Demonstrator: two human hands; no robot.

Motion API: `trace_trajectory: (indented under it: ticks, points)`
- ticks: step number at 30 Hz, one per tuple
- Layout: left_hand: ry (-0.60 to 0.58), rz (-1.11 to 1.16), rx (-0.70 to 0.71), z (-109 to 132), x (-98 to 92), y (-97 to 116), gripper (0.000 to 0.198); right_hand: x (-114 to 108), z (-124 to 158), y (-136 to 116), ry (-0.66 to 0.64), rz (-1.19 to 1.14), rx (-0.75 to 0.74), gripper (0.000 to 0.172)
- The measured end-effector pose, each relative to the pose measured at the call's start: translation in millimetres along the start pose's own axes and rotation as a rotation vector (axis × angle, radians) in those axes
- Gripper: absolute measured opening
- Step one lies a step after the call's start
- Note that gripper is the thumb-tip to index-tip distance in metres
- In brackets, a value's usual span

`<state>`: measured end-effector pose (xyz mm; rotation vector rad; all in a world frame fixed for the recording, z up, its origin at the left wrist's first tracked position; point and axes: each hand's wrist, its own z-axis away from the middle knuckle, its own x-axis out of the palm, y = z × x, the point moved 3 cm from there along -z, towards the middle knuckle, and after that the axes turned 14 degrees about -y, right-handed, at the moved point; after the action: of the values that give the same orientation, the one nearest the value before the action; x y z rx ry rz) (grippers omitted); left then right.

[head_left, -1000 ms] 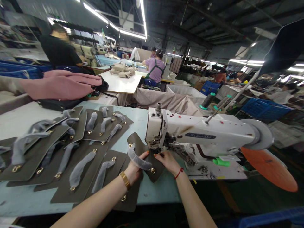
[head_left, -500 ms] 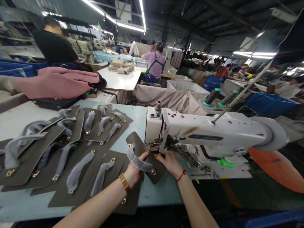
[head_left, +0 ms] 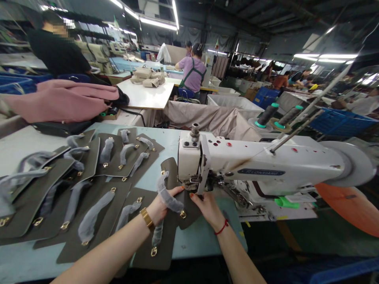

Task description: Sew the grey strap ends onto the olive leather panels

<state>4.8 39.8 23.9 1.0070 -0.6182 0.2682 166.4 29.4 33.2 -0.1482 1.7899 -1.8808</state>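
Note:
A dark olive bag panel (head_left: pixel 169 167) lies under the needle area of a white sewing machine (head_left: pixel 192 157). Its handle (head_left: pixel 168 199) is wrapped in translucent film and fixed with gold-coloured rings. My left hand (head_left: pixel 160 207) grips the panel's left side, with the thumb passing beneath the handle onto the panel. On the right edge, close under the machine head, my right hand (head_left: pixel 209 208) holds the same panel, thumb on top and other fingers partly hidden. The needle and the stitching spot cannot be made out.
Several similar panels with wrapped handles (head_left: pixel 96 217) overlap on the light-blue tabletop (head_left: pixel 189 248) at left. Pink material (head_left: pixel 65 100) lies behind them. Dark thread cones (head_left: pixel 266 115) stand behind the machine. Other people (head_left: pixel 192 73) sit farther back.
The panel has turned slightly clockwise under the machine head, so it stands more upright in view. Both hands still hold it. The whole view has shifted a little.

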Motion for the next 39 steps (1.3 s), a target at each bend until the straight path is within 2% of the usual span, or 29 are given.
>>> trace_trajectory:
  ticks: [7, 11, 17, 21, 25, 29, 33, 35, 36, 39]
  points:
    - [-0.223, -0.088, -0.069, -13, -7.3, 20, 0.039, 18, -1, 9, 0.108, -0.065, 0.022, 0.040]
    - [-0.261, -0.146, -0.107, -22, -11.6, 31, 0.031, 27, -2, 15, 0.150, -0.101, 0.036, 0.041]
    - [-0.379, -0.203, -0.088, -35, -14.3, 49, 0.041, 39, -6, 24, 0.195, -0.136, 0.048, 0.040]
    - [-0.394, -0.206, -0.048, -38, -18.5, 51, 0.042, 42, -6, 24, 0.219, -0.198, 0.054, 0.038]
    - [-0.304, -0.196, -0.055, -36, -20.1, 43, 0.047, 43, -4, 20, 0.233, -0.234, 0.045, 0.036]
    - [-0.191, -0.142, -0.066, -23, -23.2, 29, 0.041, 44, 1, 16, 0.213, -0.340, 0.021, 0.035]
    - [-0.078, 0.025, -0.095, 8, -35.2, 4, 0.037, 49, 7, 16, 0.151, -0.456, 0.029, 0.034]
    - [-0.008, 0.180, -0.022, 29, -40.3, -12, 0.032, 51, 11, 17, 0.146, -0.450, 0.037, 0.034]
    - [-0.010, 0.255, 0.017, 38, -40.0, -21, 0.031, 53, 13, 17, 0.149, -0.450, 0.042, 0.034]
    - [-0.127, 0.360, 0.059, 57, -28.3, -47, 0.031, 55, 18, 15, 0.156, -0.453, 0.049, 0.037]
